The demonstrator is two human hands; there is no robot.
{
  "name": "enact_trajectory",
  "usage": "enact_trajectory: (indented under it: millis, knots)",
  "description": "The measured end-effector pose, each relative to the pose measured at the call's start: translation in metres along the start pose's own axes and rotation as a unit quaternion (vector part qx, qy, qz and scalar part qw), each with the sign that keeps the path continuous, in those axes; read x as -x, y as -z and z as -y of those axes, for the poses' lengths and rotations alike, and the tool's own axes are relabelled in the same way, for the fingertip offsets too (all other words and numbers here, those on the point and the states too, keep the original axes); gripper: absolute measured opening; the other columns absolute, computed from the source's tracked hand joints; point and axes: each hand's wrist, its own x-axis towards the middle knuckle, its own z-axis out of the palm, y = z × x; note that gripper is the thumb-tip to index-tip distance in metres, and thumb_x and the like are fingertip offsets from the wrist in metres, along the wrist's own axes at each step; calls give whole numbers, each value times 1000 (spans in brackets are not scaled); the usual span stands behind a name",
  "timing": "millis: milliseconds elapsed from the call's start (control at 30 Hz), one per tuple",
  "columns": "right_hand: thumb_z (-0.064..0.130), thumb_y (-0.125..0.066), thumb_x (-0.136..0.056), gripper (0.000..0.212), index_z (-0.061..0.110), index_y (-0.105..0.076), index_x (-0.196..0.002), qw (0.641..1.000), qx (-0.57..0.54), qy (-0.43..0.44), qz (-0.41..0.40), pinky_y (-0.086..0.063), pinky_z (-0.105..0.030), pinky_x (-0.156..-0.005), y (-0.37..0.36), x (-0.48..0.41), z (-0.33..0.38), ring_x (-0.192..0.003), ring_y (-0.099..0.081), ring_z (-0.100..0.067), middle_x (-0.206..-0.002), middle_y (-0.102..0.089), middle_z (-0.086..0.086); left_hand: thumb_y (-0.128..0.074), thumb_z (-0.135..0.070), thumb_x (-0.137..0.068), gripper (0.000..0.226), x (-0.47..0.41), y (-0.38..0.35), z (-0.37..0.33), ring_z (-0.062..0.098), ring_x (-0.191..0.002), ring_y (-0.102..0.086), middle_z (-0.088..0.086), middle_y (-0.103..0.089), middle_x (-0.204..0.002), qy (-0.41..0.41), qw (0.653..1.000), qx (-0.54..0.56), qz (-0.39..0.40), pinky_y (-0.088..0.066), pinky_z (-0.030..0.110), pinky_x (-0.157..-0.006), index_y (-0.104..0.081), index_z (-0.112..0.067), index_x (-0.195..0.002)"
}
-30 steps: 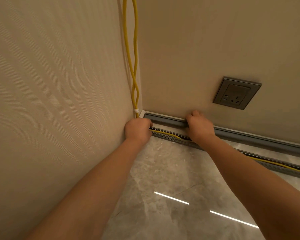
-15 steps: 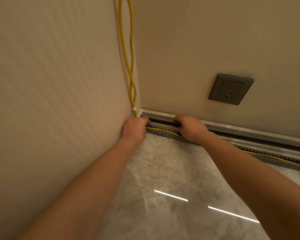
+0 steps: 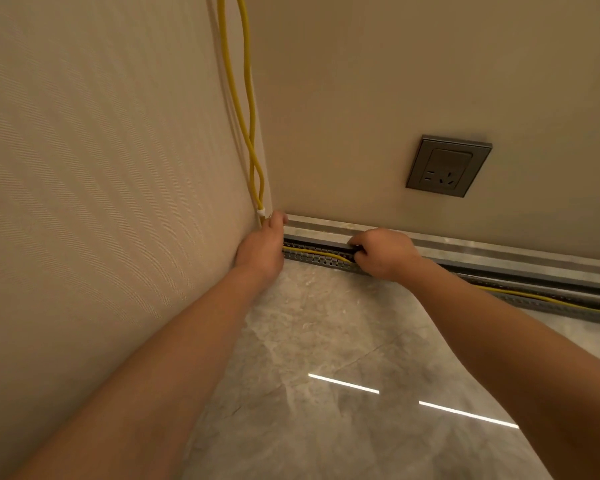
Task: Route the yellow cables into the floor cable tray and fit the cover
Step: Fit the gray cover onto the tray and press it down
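Note:
Two yellow cables hang down the room corner, bound by a white tie near the floor, then run right inside a perforated grey floor cable tray along the back wall. A long metal cover lies tilted above the tray, its front edge raised so the cables show beneath. My left hand holds the cover's left end at the corner, thumb on its top. My right hand grips the cover's front edge a short way to the right, fingers curled under it.
A grey wall socket sits on the back wall above the tray. A textured wall closes off the left side. The polished stone floor reflects two light strips.
My right hand has slid left along the cover and curled over its front edge. My left hand has risen, thumb now on the cover's end. The cover's front edge has come down toward the tray.

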Motion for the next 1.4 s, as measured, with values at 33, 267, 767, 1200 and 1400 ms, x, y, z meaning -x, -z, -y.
enact_trajectory:
  millis: [33, 267, 767, 1200, 1400]
  knots:
    - [25, -49, -86, 32, 28, -67, -112, 1000, -1, 4, -4, -43, -30, -65, 0, 0, 1, -96, -62, -28, -105, -70, -4, -55, -2, -88, 49, -1, 0, 0, 35, -92, -64, 11, -59, -120, 0, 1000, -1, 1, -51, 41, -72, -35, -20, -128]
    - [35, -54, -82, 32, 30, -61, -113, 999, -13, 33, -16, -39, -28, -61, -2, 2, -3, -91, -62, -22, -104, -69, 3, -50, -5, -92, 54, -1, -5, 5, 30, -109, -62, 7, -65, -124, -14, 1000, -24, 12, -53, 38, -90, -43, -27, -141]
    - [24, -61, -87, 23, 25, -58, -110, 998, -54, 34, -12, -41, -30, -65, -10, -14, 34, -94, -60, -24, -105, -67, 0, -57, -7, -88, 28, -4, -9, 11, 27, -100, -62, 6, -69, -109, -36, 999, -17, -4, -51, 35, -81, -62, -21, -112]
    - [16, -52, -88, 26, 16, -48, -114, 987, 78, 133, -41, -39, -34, -58, -8, -6, 41, -85, -58, -34, -99, -57, -11, -53, -11, -90, 16, 1, -13, 14, 31, -80, -64, 8, -71, -91, -85, 992, -87, -34, -45, 35, -62, -56, -17, -104]
    - [14, -51, -89, 35, 18, -46, -124, 984, 105, 135, -56, -34, -34, -58, -15, -2, 44, -92, -54, -34, -101, -55, -12, -51, -12, -92, 11, 3, -19, 17, 31, -71, -64, 8, -69, -82, -106, 982, -153, -37, -38, 32, -53, -55, -16, -101]
